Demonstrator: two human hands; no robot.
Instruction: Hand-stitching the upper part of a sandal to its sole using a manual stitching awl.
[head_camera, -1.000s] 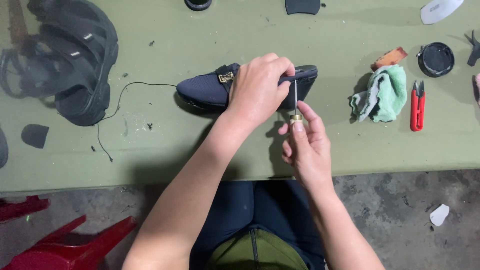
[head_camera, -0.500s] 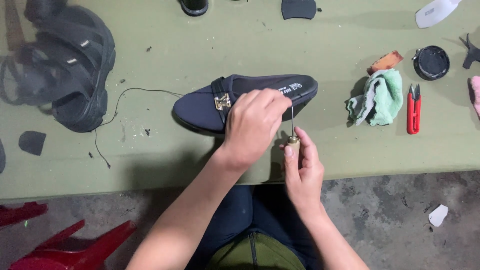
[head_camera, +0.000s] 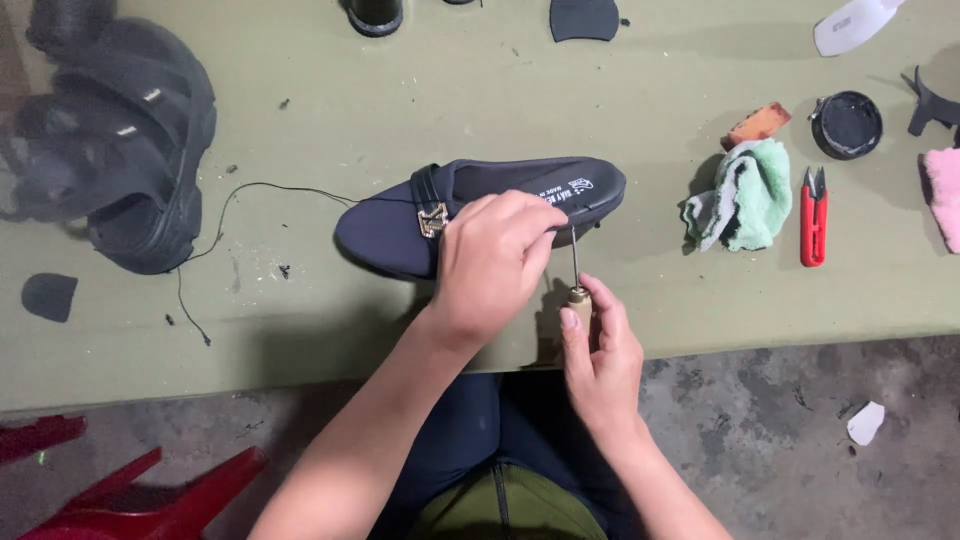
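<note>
Near the front edge of an olive-green worktable, a dark navy flat shoe lies on its side, toe to the left, a gold buckle on its strap and a black thread trailing off to the left. Bare tabletop stretches behind the shoe, while the table's edge runs just below it. The left hand is curled over the shoe's middle, fingers pressing it down. The right hand is closed round the wooden handle of an awl, its metal shaft pointing up at the sole by the heel. A green cloth and red snips lie to the right, black sandals far left.
</note>
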